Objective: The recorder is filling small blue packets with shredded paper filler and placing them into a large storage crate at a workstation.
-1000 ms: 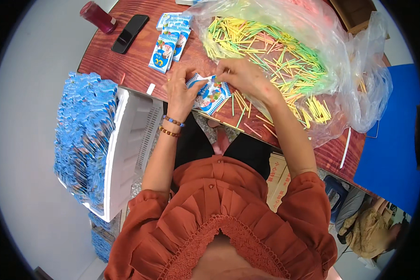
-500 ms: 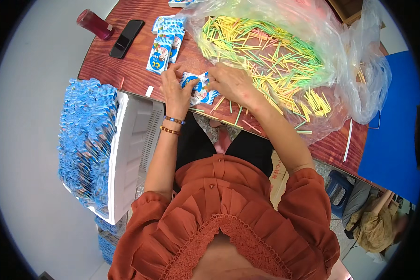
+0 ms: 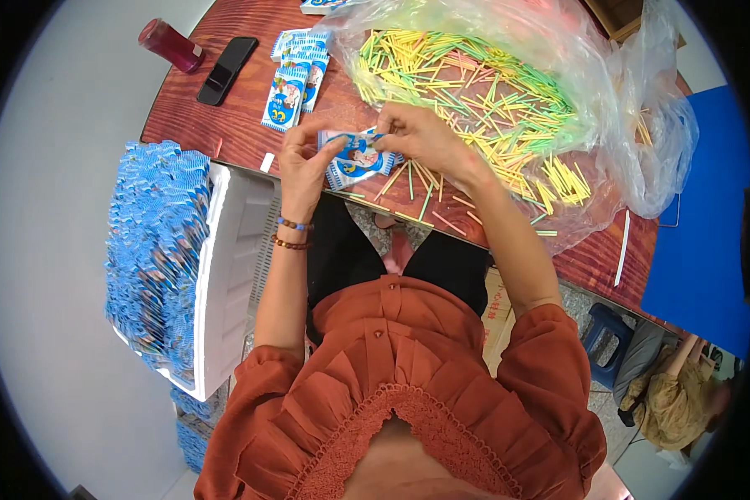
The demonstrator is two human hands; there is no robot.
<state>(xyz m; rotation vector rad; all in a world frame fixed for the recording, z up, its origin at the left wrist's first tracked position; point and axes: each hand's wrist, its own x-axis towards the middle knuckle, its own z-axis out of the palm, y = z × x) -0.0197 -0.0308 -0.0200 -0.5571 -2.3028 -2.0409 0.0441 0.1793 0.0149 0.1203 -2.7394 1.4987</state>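
A small blue-and-white packet [image 3: 357,163] is held up over the table's near edge between both hands. My left hand [image 3: 305,160] pinches its left side between thumb and fingers. My right hand [image 3: 421,138] grips the upper right part, fingers bent together. Whether the packet's top edge is torn cannot be made out. Just right of it, several thin coloured sticks [image 3: 426,204] lie loose on the wood. Beyond my right hand a big heap of yellow, green and pink sticks [image 3: 475,92] fills an opened clear plastic bag [image 3: 642,158]. More packets [image 3: 285,98] lie overlapping past my left hand.
A black phone [image 3: 227,71] and a dark red bottle [image 3: 172,45] lie on the table's far left. At my left, a white foam box [image 3: 225,250] is packed with blue packets [image 3: 154,242]. A blue board [image 3: 698,225] covers the right side; another person [image 3: 671,396] is partly visible below it.
The packet has been lifted and spread flatter, more of its front showing. My left hand moved slightly left, and my right hand slightly right and up.
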